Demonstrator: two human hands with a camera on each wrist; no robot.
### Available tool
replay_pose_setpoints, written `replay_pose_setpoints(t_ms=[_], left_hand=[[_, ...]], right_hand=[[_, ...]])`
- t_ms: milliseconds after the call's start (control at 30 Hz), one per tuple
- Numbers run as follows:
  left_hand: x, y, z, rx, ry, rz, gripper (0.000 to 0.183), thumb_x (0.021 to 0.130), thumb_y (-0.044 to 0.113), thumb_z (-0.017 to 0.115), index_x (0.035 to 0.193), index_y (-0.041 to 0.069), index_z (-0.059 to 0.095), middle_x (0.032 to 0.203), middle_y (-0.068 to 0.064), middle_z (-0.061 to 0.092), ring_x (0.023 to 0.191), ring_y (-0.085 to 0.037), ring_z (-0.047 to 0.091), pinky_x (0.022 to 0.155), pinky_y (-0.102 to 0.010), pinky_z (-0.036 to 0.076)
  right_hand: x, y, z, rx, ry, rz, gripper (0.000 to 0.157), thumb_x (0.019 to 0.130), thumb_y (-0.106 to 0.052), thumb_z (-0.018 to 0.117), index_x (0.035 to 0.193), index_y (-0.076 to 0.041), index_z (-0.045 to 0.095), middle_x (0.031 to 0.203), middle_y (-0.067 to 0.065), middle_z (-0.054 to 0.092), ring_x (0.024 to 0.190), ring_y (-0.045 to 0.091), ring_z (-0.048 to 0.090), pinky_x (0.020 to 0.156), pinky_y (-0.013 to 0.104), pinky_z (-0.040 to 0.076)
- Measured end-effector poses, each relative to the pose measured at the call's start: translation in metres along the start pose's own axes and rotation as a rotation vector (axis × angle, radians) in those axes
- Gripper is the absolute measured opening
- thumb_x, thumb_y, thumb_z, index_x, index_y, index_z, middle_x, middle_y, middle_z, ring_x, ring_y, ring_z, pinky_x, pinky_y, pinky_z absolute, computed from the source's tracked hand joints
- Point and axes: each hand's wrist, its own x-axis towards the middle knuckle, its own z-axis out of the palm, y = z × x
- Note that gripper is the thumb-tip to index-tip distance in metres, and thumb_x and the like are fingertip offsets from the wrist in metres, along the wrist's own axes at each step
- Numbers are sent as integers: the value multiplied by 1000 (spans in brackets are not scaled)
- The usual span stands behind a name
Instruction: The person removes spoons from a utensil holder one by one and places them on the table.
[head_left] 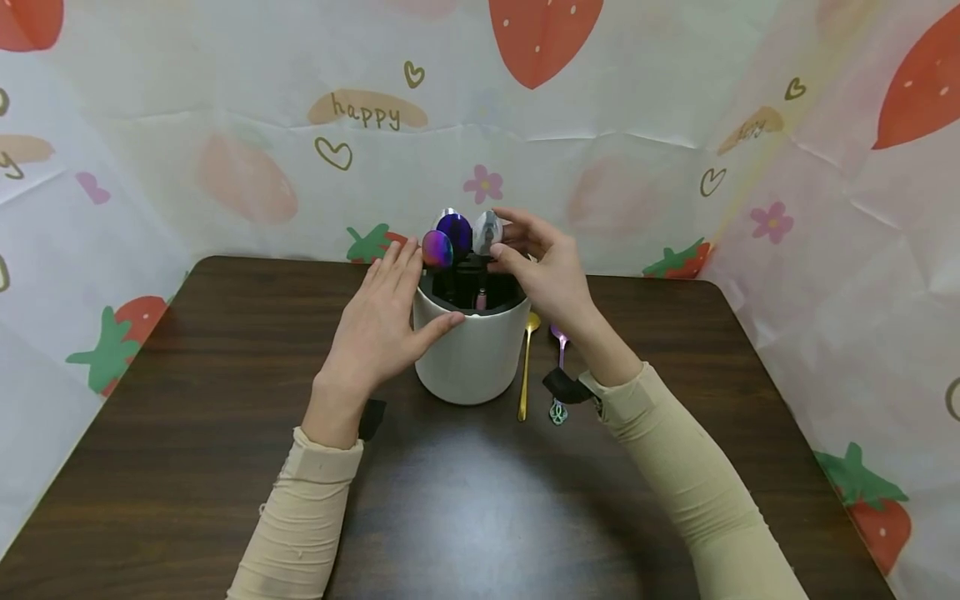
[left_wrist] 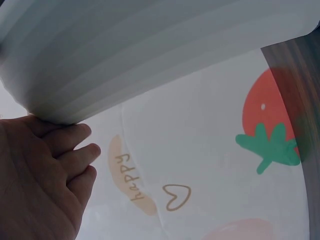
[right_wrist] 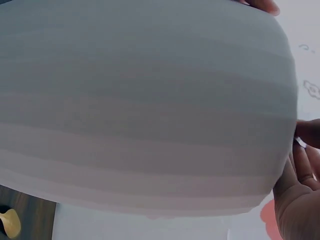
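A white round utensil holder (head_left: 471, 358) with a dark inside stands upright on the table. Spoons stand in it bowl-up: a dark blue one (head_left: 456, 233), a pink-purple one (head_left: 437, 249) and a silver one (head_left: 487, 232). My left hand (head_left: 378, 325) lies against the holder's left rim, fingers straight and thumb along the front; in the left wrist view its fingers (left_wrist: 75, 160) touch the white wall. At the right of the rim, my right hand (head_left: 551, 271) pinches the silver spoon by its bowl between thumb and fingers. The spoon's handle is hidden inside the holder.
Right of the holder, a gold spoon (head_left: 527, 367) lies on the dark wooden table (head_left: 225, 417). Beside it is a purple spoon (head_left: 559, 340) with an ornate green handle end, partly covered by the right wrist strap. A strawberry-print cloth (head_left: 247, 100) hangs behind.
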Motion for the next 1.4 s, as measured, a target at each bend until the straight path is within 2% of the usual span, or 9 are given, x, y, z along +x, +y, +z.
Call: replay_pose_setpoints(t_ms=[367,567,733,933,1200,1400], left_hand=[[2,2,-1,6,2,21,103,96,70,57,164,1,24,172,-15,20,160,-30,12,130,-46,10],[1,1,1,10,-7,17,102,97,69,57,164,1,23,172,-13,19,160,-32,14,130,-46,10],[-1,-1,1,12,-18,1,103,96,71,56,165,1,21,173,-12,17,161,-30,11,130,-46,10],[0,0,0,8,-6,6,103,96,70,57,165,1,22,173,-13,18,160,-31,12,130,-47,11],[1,1,1,-10,-7,11,102,97,69,57,164,0,23,172,-14,20,160,-32,13,130,-47,11],[0,-1,-1,-24,-5,9,102,97,68,57,164,0,22,172,-14,19,160,-33,12,130,-48,11]], right_hand=[[-7,-13,-7,60,110,-130,42,98,3,68,140,-1,63,113,21,68,93,23,70,83,37,64],[-11,-22,-15,131,164,-211,43,97,7,67,140,4,61,110,13,69,97,24,70,84,39,64],[-13,-28,-23,193,215,-291,43,96,8,68,139,2,62,106,7,69,99,24,71,85,41,64],[-15,-38,-37,280,298,-352,41,96,10,66,136,-2,66,106,9,69,95,21,71,83,39,64],[-27,-47,-62,425,441,-349,39,94,12,67,131,0,69,106,15,68,89,22,70,79,36,65],[-43,-35,-84,430,482,-286,43,93,7,73,135,3,65,105,14,68,89,21,68,76,31,64]])
